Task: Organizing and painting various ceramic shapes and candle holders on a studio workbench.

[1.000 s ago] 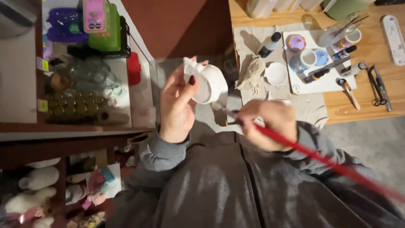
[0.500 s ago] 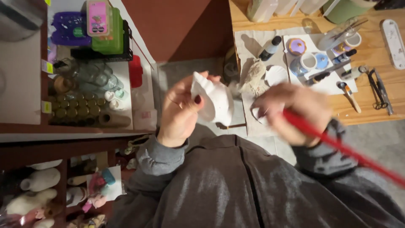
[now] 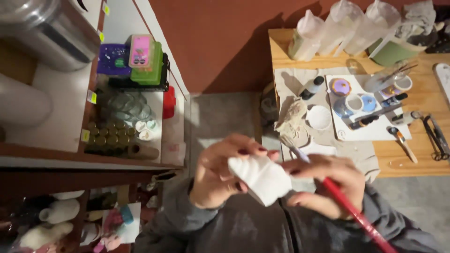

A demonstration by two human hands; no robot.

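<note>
My left hand (image 3: 218, 175) grips a small white ceramic piece (image 3: 260, 179) in front of my chest, fingers curled over its top. My right hand (image 3: 328, 185) is closed around a paintbrush with a long red handle (image 3: 356, 213) that runs down to the lower right. The brush's pale tip (image 3: 289, 146) points up and left, just above the white piece. The fingertips of my right hand touch the piece's right side. Both hands hover over my lap in grey sleeves.
A wooden table (image 3: 422, 161) at right carries a cloth, a white sheet with small paint pots (image 3: 354, 103), squeeze bottles (image 3: 307, 37), scissors (image 3: 436, 138) and a small white dish (image 3: 319, 117). A shelf unit (image 3: 61, 140) at left holds glass jars, boxes and white figures.
The view has shifted, so both hands now sit lower in the frame. My right hand has come in against the white piece, and the brush tip now points up over it.
</note>
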